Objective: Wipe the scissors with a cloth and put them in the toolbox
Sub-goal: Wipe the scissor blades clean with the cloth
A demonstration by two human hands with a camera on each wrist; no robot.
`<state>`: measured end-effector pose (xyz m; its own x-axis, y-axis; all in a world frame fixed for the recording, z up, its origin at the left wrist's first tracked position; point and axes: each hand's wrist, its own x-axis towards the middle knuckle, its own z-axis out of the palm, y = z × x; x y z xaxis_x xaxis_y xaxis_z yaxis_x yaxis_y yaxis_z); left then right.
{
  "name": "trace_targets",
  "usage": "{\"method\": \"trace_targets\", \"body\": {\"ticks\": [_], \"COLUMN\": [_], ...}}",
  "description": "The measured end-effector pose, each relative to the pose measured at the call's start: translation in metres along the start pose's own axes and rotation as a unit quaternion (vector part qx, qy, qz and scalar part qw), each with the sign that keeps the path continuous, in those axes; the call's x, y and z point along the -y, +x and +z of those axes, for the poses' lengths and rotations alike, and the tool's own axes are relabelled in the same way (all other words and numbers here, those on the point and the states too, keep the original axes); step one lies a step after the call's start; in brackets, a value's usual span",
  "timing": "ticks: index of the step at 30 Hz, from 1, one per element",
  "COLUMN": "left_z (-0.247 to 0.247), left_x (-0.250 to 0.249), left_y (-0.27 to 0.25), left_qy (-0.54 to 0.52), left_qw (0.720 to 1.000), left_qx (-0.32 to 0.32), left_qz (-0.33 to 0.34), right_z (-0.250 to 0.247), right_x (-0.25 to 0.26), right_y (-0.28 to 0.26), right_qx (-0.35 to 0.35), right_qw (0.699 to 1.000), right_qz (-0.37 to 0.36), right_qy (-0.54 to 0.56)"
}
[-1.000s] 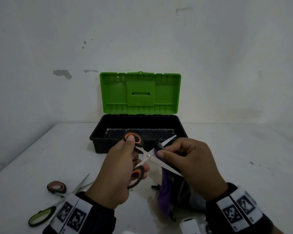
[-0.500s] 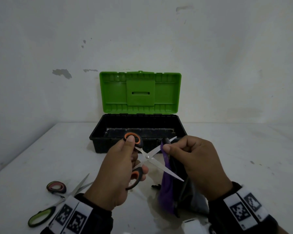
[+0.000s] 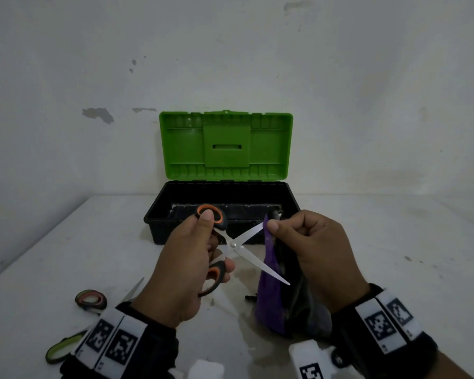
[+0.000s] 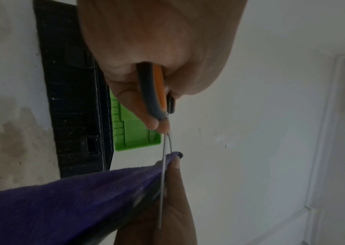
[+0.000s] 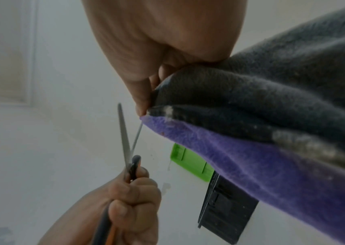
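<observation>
We record our left hand (image 3: 181, 266) gripping the orange-and-black handled steel scissors (image 3: 231, 246), blades spread, above the white bench (image 3: 93, 242), while our right hand (image 3: 315, 255) pinches a purple-and-grey fleece cloth (image 3: 271, 296) over the upper blade tip. Behind them stands the black plastic toolbox (image 3: 159, 217), its green lid (image 3: 226, 146) upright. At near left lie green-handled scissors (image 3: 58, 351), partly hidden by our left wrist band (image 3: 112, 340), which blocks the blades.

The scissors (image 3: 240, 248) are showing smooth, shiny metal blades and matt plastic handles. The cloth (image 4: 66, 203) is looking soft and fuzzy. The toolbox (image 3: 225, 198) is showing moulded plastic, its lid slightly glossy.
</observation>
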<state>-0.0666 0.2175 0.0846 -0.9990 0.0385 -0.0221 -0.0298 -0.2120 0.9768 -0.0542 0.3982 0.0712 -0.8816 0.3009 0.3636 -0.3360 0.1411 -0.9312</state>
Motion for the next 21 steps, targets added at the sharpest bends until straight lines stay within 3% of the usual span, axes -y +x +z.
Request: {"method": "trace_targets", "body": {"ticks": [21], "left_z": [-0.002], "left_x": [0.003], "left_y": [0.003], "left_qy": [-0.001], "left_qw": [1.0], "left_qx": [0.006], "left_qz": [-0.016], "right_z": [-0.014], "right_x": [-0.004], "right_y": [0.009], "right_qx": [-0.004], "right_qw": [1.0], "right_qz": [0.012], "right_qy": [-0.009]}}
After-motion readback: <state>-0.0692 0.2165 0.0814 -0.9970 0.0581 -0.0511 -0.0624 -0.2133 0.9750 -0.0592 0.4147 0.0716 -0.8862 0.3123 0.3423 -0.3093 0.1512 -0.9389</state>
